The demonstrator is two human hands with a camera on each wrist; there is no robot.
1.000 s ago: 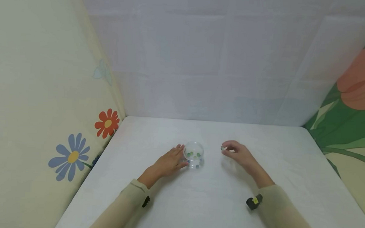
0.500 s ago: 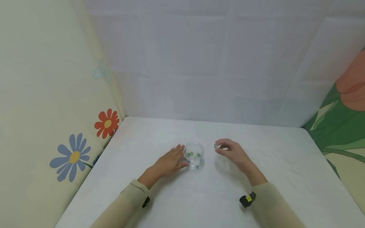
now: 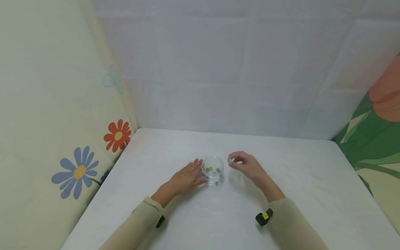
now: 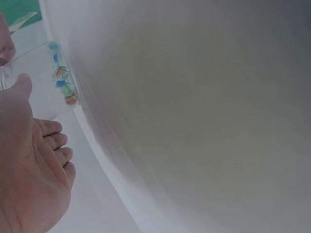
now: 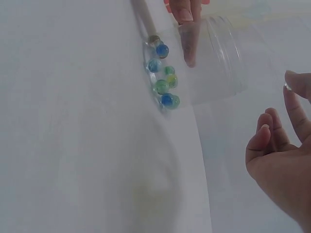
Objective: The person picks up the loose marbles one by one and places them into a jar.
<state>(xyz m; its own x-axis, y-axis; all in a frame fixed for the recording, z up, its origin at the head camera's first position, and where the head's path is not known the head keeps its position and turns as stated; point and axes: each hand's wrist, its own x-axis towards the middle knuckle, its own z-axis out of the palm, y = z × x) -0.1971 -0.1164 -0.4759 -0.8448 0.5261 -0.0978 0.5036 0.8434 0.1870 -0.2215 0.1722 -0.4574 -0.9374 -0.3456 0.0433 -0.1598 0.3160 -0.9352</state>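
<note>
A clear, open-topped plastic jar point(image 3: 213, 159) stands upright on the white table, with several green, blue and striped glass marbles point(image 5: 162, 87) spread over its bottom. My left hand point(image 3: 185, 179) lies at the jar's left side, fingers fairly straight and thumb stretched along its near side. To the right of the jar, my right hand point(image 3: 248, 168) is raised off the table. Its thumb and index finger pinch a small marble point(image 3: 229, 160) close to the jar's rim; the other fingers curl loosely. In the right wrist view the fingertips mostly hide this marble.
The white-covered table point(image 3: 189, 227) runs back to a pale cloth wall point(image 3: 235, 67). Flower-printed cloth hangs on the left point(image 3: 28, 115) and right sides. A small black camera point(image 3: 264, 217) sits at the right sleeve cuff.
My right hand has moved left toward the jar, carrying the pinched marble. The left hand and the jar have stayed in place.
</note>
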